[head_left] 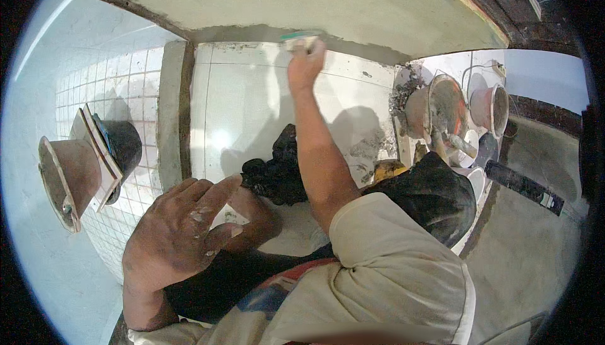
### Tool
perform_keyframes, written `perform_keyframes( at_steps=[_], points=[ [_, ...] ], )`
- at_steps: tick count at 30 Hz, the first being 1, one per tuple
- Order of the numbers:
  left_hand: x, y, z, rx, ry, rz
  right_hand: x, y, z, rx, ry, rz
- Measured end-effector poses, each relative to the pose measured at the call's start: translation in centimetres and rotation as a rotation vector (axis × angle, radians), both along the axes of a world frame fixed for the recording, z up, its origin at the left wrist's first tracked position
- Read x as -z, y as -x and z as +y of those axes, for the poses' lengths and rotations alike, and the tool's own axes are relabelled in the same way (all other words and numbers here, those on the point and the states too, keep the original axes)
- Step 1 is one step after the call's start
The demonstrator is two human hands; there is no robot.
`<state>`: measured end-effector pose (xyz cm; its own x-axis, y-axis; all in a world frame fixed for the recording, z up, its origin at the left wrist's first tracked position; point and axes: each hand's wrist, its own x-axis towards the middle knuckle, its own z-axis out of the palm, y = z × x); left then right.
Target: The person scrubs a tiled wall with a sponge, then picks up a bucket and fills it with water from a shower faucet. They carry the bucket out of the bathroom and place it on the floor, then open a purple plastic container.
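Note:
My right hand (pixel 307 64) reaches far forward along the base of the wall. It is closed on a pale, flat tool with a teal edge (pixel 301 38), blurred by motion, so I cannot tell its exact kind. The tool meets the darker damp strip (pixel 246 32) where the plastered wall (pixel 252 5) joins the white tiled surface (pixel 246 86). Close to me, my left hand (pixel 183 228) hangs in front of my bent leg, its thumb and index finger apart and nothing visible in it. Whitish spots mark its skin.
At right stand a large dirty bucket (pixel 419 112), a smaller bucket (pixel 485 110) and a black-handled tool (pixel 523 184). On the left, a tan bucket (pixel 79 172) lies tipped beside flat boards (pixel 97 146) and a black bucket (pixel 126 143). A black bundle (pixel 277 172) lies ahead.

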<state>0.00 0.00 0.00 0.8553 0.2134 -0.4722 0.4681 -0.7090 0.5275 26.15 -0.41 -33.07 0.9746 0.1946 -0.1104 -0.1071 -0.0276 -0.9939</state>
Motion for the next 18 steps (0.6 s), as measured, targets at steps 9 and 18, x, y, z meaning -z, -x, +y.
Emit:
perform_keyframes(
  at_steps=[9,18],
  points=[
    [-0.9,0.6,-0.5,-0.011,0.035,0.014,2.9,-0.9,-7.9,0.118,0.465,-0.187],
    [-0.8,-0.1,-0.6,-0.022,0.017,0.067,1.0,3.4,-3.8,-0.257,0.485,-0.199]
  ],
)
